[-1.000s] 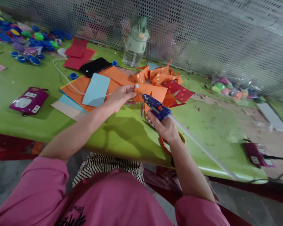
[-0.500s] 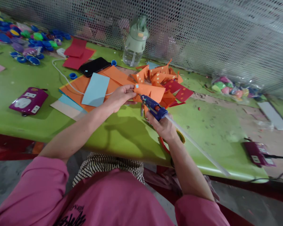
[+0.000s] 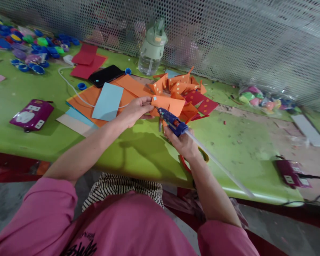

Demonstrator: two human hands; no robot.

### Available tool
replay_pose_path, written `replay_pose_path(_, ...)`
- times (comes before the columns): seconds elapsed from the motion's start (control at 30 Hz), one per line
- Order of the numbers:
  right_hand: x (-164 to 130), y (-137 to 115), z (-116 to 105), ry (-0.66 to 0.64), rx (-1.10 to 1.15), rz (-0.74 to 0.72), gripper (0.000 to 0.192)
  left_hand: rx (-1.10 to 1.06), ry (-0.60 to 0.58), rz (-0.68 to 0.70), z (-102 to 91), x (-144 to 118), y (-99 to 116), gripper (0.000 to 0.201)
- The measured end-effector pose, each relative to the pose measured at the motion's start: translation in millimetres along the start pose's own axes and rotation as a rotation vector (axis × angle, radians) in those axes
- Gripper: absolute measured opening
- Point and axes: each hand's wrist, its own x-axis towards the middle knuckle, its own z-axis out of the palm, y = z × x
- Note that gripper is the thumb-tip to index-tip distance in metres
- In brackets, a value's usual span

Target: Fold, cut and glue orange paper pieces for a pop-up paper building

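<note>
Between the fingers of my left hand (image 3: 138, 109) is the left end of an orange paper piece (image 3: 173, 105), which has a small pale blue square near that end. My right hand (image 3: 183, 141) grips a blue glue gun (image 3: 172, 121), its nozzle at the paper's lower left edge. A long whitish glue stick (image 3: 221, 165) sticks out of the gun's back. Scissors with a red and yellow handle (image 3: 203, 155) lie partly hidden beneath my right hand. Behind the held piece rests a pile of folded orange paper (image 3: 185, 86) with pale squares, beside red paper pieces (image 3: 208, 106).
A light blue sheet (image 3: 108, 101) lies on orange paper, near a black phone (image 3: 106, 75) with a white cable. A water bottle (image 3: 151, 49) stands against the mesh panel (image 3: 229, 46). Purple power boxes (image 3: 32, 114) sit left and right. Small colourful plastic pieces (image 3: 37, 53) cover the back left.
The glue stick's rear end has shifted slightly left, and the orange paper's right end has shifted a little left too. Both hands keep their hold.
</note>
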Motion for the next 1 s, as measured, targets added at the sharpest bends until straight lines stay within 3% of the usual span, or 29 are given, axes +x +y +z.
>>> replay_pose_path(1.0, -5.0, -3.3, -2.4, -0.005, 0.039, 0.081, 0.038, 0.025, 0.018, 0.007, 1.3, -0.2, -1.0, 0.02)
